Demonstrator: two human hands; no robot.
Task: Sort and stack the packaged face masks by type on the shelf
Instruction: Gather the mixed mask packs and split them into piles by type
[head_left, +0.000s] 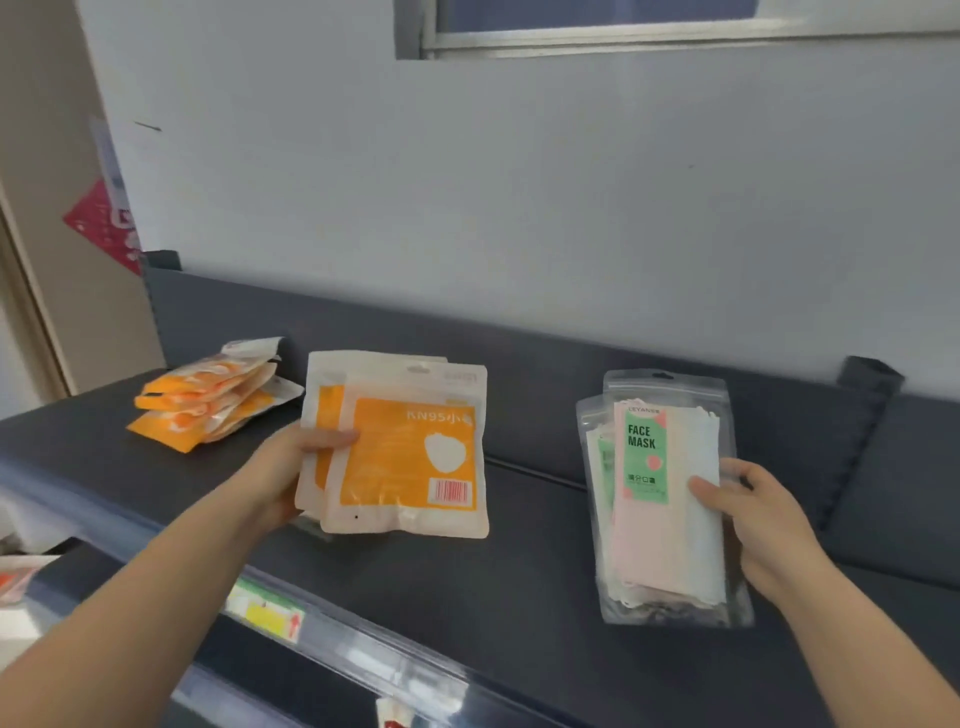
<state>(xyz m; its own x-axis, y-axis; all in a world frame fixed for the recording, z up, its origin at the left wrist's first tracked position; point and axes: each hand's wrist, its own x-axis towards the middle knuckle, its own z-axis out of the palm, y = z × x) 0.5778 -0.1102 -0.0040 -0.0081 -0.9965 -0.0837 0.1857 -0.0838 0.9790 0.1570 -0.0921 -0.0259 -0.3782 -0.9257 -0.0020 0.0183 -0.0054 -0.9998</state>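
**Q:** Which step does the figure show?

**A:** Sorting by type, partway through. The left hand (291, 467) grips two overlapping orange KN95 packs (410, 457) at their left edge, thumb across the front, tilted up over the dark shelf (519, 597). The right hand (753, 519) pinches the clear FACE MASK pouches (660, 493) at their right edge. At least two pouches overlap, and whether they touch the shelf cannot be told.

**Q:** What does the next move call for?

**A:** Probably carrying the KN95 packs to the loose orange pile (208, 400) at the shelf's left end and laying them flat on it. That pile sits askew, so the edges need squaring. The clear pouches would start their own stack, well apart on the right.
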